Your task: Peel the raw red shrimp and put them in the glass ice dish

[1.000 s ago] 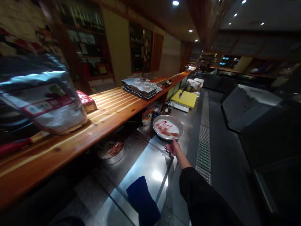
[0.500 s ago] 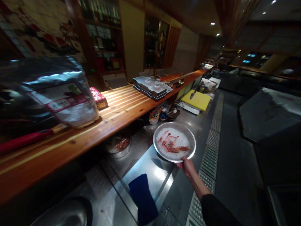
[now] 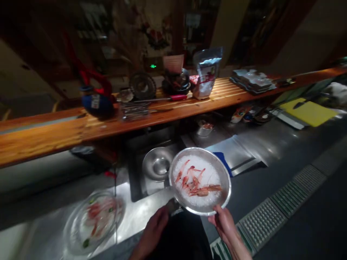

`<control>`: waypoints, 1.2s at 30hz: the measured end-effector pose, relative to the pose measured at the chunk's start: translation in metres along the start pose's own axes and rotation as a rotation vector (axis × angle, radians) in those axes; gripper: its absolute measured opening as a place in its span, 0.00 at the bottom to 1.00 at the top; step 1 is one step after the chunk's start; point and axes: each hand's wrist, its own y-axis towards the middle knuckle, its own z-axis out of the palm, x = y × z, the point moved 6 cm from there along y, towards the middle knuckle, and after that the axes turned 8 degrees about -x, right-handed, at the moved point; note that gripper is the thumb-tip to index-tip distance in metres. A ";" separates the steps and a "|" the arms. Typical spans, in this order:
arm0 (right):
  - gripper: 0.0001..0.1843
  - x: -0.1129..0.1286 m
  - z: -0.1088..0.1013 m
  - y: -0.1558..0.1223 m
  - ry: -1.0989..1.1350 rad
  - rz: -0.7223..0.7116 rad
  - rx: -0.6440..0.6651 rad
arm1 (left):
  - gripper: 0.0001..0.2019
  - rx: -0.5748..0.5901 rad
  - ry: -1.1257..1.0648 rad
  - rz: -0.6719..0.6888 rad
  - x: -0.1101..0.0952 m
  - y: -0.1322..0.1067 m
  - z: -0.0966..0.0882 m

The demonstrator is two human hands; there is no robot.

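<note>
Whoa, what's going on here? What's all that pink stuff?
A person's right hand is gripping the rim of a metal bowl. Pink things that look like shrimp lie on what looks like crushed ice inside. The left hand is close beside the bowl; whether it touches is hard to tell. A round dish of food sits to the left.

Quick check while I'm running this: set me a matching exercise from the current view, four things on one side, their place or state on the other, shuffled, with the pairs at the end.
1. Bowl of shrimp
2. Silver pouch
3. Yellow board
4. Blue cloth

A. Upright on the wooden counter
B. Partly hidden behind the bowl
C. Held at its rim by the right hand
D. A dark utensil lies on it

Pairs: 1-C, 2-A, 3-D, 4-B
</note>
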 end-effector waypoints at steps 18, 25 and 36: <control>0.19 0.001 0.133 -0.040 -1.306 -0.576 0.528 | 0.12 -0.297 0.228 -0.188 0.089 -0.032 -0.086; 0.15 -0.028 0.254 -0.057 -1.752 -1.209 1.088 | 0.20 -0.308 0.013 -0.135 0.087 -0.048 -0.092; 0.16 -0.035 0.256 -0.063 -1.974 -1.375 1.065 | 0.19 -0.187 0.021 -0.063 0.078 -0.064 -0.124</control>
